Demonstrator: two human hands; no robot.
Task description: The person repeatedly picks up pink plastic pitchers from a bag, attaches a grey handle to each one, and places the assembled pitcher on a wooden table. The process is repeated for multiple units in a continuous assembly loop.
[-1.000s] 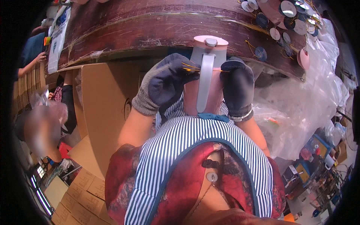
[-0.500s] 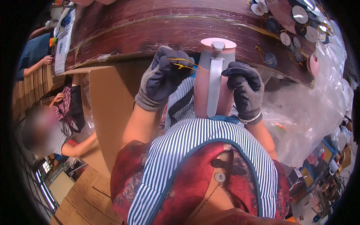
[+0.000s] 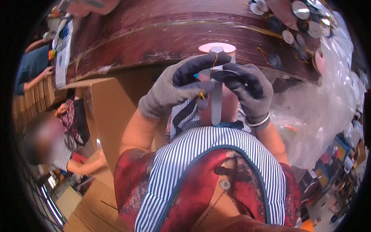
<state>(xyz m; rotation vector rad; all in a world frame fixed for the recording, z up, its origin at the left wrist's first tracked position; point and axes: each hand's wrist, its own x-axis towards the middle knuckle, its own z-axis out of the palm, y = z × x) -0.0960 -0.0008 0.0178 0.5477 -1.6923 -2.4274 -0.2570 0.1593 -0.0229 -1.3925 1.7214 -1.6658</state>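
Observation:
A pink jug (image 3: 230, 104) with a grey handle (image 3: 216, 105) and a pink lid (image 3: 208, 47) stands upright against my striped apron. My gloved left hand (image 3: 168, 87) is in front of the handle. A thin gold cord (image 3: 214, 62) runs between its forefinger and thumb, its knot near the thumb tip. With bent fingers, my gloved right hand (image 3: 253, 87) grips a round dark tag (image 3: 225, 72) by the jug's upper handle. Fingers and tag cover part of the jug's upper body.
Several round tags (image 3: 301, 9) with gold cords lie at the far right of the dark red table (image 3: 154, 42). Clear plastic sheeting (image 3: 309, 116) hangs at the right. An open cardboard box (image 3: 104, 112) is on the left, beside a seated person (image 3: 83, 166). Another person's arm (image 3: 36, 77) shows farther left.
My left hand has moved right, toward the jug handle and my right hand, its forefinger and thumb spreading the cord. The tag is now in front of the handle.

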